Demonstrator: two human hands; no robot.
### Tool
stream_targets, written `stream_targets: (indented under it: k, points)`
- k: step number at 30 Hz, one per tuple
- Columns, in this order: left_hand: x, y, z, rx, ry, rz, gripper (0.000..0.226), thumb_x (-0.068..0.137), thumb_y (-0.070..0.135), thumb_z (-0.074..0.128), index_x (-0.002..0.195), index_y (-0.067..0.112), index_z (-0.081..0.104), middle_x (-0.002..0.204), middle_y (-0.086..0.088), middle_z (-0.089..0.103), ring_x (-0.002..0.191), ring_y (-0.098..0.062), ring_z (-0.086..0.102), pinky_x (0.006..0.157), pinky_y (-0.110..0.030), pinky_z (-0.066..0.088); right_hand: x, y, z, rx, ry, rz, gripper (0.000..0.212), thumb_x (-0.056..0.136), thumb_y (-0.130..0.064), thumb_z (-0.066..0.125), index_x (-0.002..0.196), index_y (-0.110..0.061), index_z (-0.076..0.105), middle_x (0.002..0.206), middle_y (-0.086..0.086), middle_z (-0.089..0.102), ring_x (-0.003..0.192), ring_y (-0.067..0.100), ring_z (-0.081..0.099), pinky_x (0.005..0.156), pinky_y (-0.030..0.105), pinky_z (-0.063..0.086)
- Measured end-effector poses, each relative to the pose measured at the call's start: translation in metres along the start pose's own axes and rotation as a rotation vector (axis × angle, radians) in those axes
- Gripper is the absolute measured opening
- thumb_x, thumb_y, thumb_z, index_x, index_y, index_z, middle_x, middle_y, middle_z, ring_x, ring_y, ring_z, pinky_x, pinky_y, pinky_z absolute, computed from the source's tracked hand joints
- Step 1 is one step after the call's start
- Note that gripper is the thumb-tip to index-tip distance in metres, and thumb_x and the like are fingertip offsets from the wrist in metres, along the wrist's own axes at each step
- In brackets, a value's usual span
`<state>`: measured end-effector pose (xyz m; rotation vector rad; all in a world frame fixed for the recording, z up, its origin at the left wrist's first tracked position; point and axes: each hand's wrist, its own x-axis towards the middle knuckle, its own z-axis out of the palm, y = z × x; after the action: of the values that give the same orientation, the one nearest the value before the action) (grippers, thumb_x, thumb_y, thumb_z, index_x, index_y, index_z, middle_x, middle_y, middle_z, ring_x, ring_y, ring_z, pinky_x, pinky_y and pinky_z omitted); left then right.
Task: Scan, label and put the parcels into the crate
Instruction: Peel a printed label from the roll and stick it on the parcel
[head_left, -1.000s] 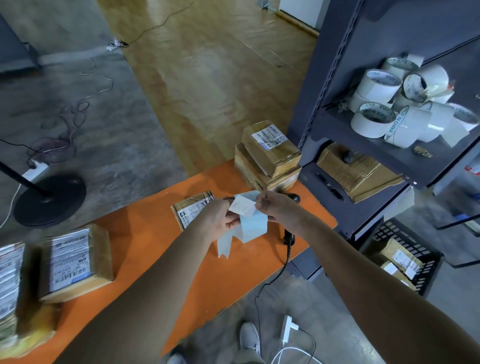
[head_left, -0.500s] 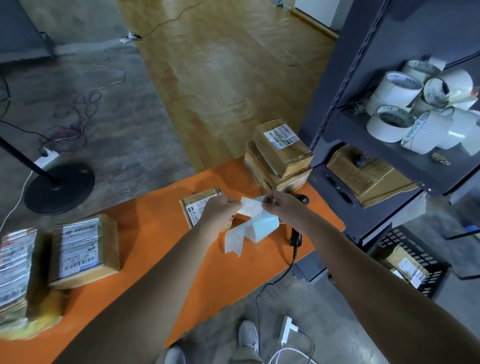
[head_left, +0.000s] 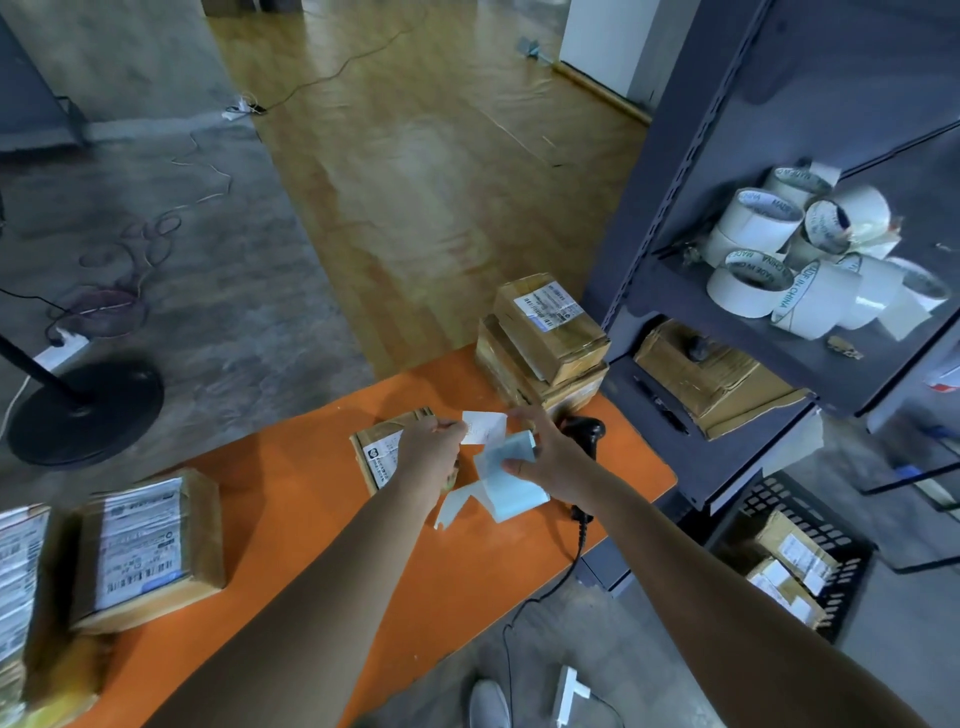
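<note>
Parcels on the orange table (head_left: 291, 499): stacked parcels (head_left: 545, 332) at the far end, more down in the black crate (head_left: 852, 582) on the right. Small parcel (head_left: 382, 452) flat on the table, partly under the left hand (head_left: 431, 452). Right hand (head_left: 553, 460) gripping the blue backing strip (head_left: 511, 488); left hand pinching the white label (head_left: 484, 427) by one edge. Peel slowly, keep fingers off the adhesive, land one edge on bare cardboard, then smooth flat outward.
</note>
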<state>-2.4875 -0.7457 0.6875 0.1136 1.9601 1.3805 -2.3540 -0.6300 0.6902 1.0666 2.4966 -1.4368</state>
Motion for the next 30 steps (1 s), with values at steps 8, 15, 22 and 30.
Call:
stream_targets:
  k: [8, 15, 22, 30]
  points:
    - [0.007, 0.002, -0.004, 0.008, 0.089, -0.022, 0.01, 0.092, 0.019, 0.058, 0.083, 0.017, 0.061, 0.083, -0.002, 0.062, 0.082, -0.019, 0.062, 0.076, -0.037, 0.054, -0.001, 0.004, 0.008, -0.064, 0.031, 0.003, 0.086, 0.09, -0.023, 0.068, 0.147, -0.05, 0.009, 0.089, 0.012, 0.058, 0.066, 0.02, 0.061, 0.052, 0.026, 0.042]
    - [0.007, 0.002, -0.016, -0.085, 0.07, -0.108, 0.008, 0.092, 0.013, 0.056, 0.097, 0.01, 0.062, 0.085, -0.006, 0.062, 0.07, -0.017, 0.053, 0.062, -0.029, 0.046, 0.013, 0.01, 0.016, -0.275, 0.132, 0.013, 0.052, 0.094, -0.012, 0.054, 0.139, -0.03, 0.034, 0.064, 0.0, 0.048, 0.047, 0.008, 0.046, 0.038, 0.018, 0.031]
    - [0.007, -0.005, -0.02, -0.083, 0.068, -0.151, 0.021, 0.09, 0.007, 0.056, 0.071, 0.014, 0.054, 0.076, -0.008, 0.057, 0.067, -0.02, 0.054, 0.064, -0.03, 0.038, 0.031, 0.016, 0.049, -0.495, 0.184, 0.074, 0.024, 0.096, -0.01, 0.043, 0.111, -0.029, 0.043, 0.098, 0.007, 0.063, 0.088, 0.023, 0.057, 0.061, 0.026, 0.036]
    - [0.004, -0.014, -0.025, -0.125, 0.074, -0.21, 0.008, 0.09, 0.012, 0.06, 0.084, 0.017, 0.061, 0.078, 0.001, 0.061, 0.069, -0.009, 0.059, 0.053, -0.024, 0.041, 0.038, 0.025, 0.06, -0.747, 0.192, 0.049, 0.033, 0.092, -0.03, 0.06, 0.118, -0.022, 0.041, 0.095, 0.0, 0.067, 0.089, 0.022, 0.064, 0.087, 0.039, 0.037]
